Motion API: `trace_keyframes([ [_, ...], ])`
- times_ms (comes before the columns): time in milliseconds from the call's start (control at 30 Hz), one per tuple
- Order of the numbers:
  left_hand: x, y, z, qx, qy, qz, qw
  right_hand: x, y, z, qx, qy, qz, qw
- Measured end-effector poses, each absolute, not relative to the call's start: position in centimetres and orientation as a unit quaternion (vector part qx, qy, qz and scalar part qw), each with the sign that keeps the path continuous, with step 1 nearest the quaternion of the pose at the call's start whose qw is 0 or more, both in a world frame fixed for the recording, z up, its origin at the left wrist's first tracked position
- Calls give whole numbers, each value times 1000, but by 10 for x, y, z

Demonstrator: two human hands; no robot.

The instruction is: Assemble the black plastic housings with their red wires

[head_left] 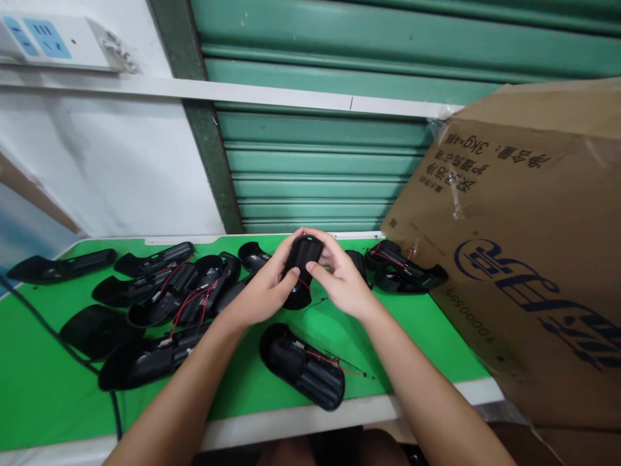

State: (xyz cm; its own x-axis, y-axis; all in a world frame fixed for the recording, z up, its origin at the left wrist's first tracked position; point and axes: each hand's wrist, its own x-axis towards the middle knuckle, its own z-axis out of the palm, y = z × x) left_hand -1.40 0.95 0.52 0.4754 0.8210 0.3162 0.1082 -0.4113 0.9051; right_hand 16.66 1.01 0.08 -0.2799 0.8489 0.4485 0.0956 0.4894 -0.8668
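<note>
Both my hands hold one black plastic housing (301, 255) upright above the green mat (427, 323). My left hand (264, 288) grips its left side with the thumb across the front. My right hand (342, 278) clasps its right side and top. A thin red wire hangs from the housing's lower end. Another black housing (301, 366) with red and black wires lies on the mat just below my hands.
Several more black housings with red wires (165, 301) lie in a heap at the left, and one more (405, 268) at the right. A large cardboard box (528, 246) leans at the right. A black cable (58, 340) crosses the left. A power strip (53, 42) is mounted top left.
</note>
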Motion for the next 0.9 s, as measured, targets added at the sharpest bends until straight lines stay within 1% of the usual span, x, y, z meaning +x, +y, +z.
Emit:
trace_keyframes([
  [167, -15, 10, 4, 729, 298, 401, 467, 167, 13, 0, -334, -688, 404, 501],
  [467, -19, 13, -2, 772, 303, 372, 417, 171, 14, 2, -319, -629, 506, 497],
  [533, -19, 13, -2, 772, 300, 373, 418, 172, 14, 3, -319, -623, 511, 499],
  [700, -18, 13, -2, 753, 278, 376, 463, 175, 15, 4, -333, -632, 498, 492],
  [900, -16, 14, -5, 752, 296, 395, 436, 175, 14, 3, -340, -626, 497, 495],
])
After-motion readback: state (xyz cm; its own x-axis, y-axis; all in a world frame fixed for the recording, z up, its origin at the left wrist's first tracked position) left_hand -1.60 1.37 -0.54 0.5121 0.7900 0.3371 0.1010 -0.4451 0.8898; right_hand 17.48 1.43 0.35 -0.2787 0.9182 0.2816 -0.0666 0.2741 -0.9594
